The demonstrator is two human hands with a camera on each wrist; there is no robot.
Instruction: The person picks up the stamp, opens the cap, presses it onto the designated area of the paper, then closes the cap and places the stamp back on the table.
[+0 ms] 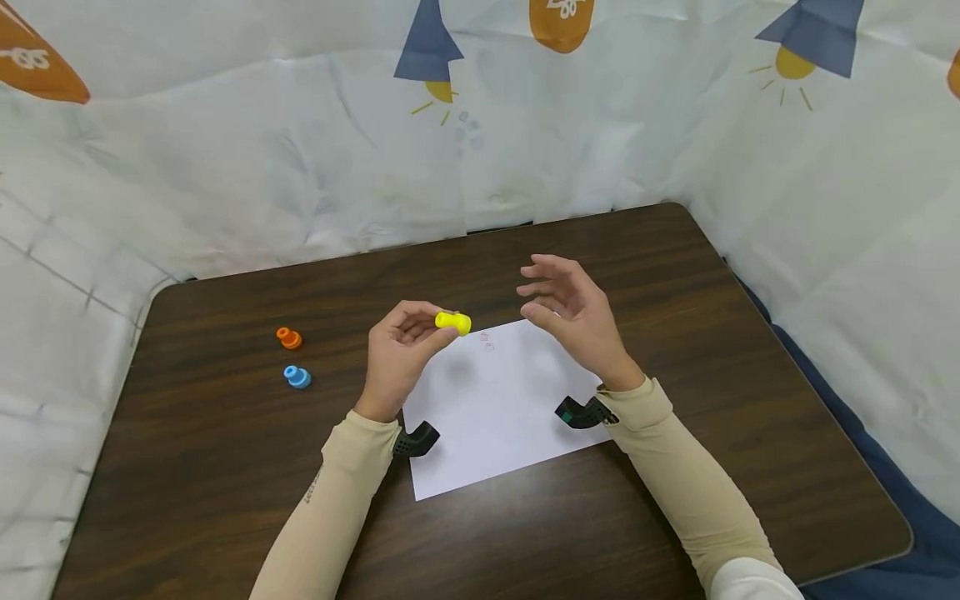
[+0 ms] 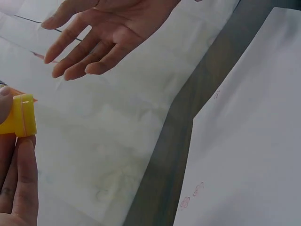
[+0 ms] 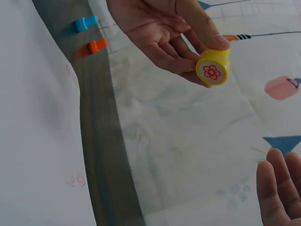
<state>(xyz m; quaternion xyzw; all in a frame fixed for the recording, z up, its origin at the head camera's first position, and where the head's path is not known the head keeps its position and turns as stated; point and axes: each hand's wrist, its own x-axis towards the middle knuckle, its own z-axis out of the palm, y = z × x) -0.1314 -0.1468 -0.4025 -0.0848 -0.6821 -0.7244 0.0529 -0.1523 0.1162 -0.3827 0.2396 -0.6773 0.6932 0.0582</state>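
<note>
My left hand [image 1: 402,352] pinches a small yellow stamp [image 1: 453,322] between thumb and fingers, raised over the far left part of a white sheet of paper [image 1: 495,425]. In the right wrist view the yellow stamp [image 3: 212,68] turns its round face outward, showing a red flower on it. To the right of the stamp, my right hand [image 1: 573,317] hovers with fingers spread and nothing in it. Small red prints [image 2: 192,196] mark the paper near its edge.
An orange stamp [image 1: 288,337] and a blue stamp [image 1: 297,377] stand on the dark wooden table [image 1: 225,467], left of my left hand. A white patterned cloth [image 1: 300,167] hangs behind the table's far edge and along both sides.
</note>
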